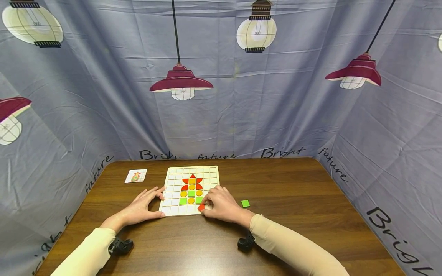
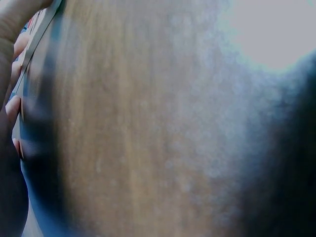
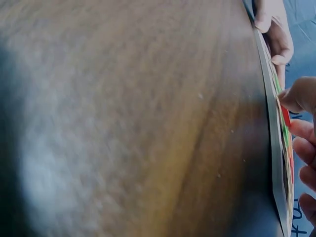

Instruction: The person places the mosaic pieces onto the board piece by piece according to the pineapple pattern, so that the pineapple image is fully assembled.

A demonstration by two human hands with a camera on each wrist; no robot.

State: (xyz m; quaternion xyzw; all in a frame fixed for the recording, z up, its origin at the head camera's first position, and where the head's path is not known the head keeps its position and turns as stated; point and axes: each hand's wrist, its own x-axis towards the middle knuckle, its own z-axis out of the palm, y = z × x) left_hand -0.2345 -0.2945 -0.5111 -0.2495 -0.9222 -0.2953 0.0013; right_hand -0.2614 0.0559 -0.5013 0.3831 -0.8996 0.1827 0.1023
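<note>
A cream grid board (image 1: 210, 173) lies on the brown table, carrying red, orange and green tiles laid out as a figure (image 1: 191, 188). My right hand (image 1: 221, 206) rests on the board's front right corner and pinches a small red tile (image 1: 201, 207) at its fingertips (image 3: 291, 101). My left hand (image 1: 143, 207) lies by the board's left front corner, fingers touching its edge, holding nothing. The board's edge (image 3: 271, 143) and a strip of red and green show in the right wrist view. The left wrist view shows mostly blurred table with my fingers (image 2: 12, 106) at the board's edge.
A loose green square tile (image 1: 245, 203) lies on the table right of my right hand. A small picture card (image 1: 136, 176) lies left of the board. Grey lamp-print curtains enclose the table (image 1: 293, 184) on three sides.
</note>
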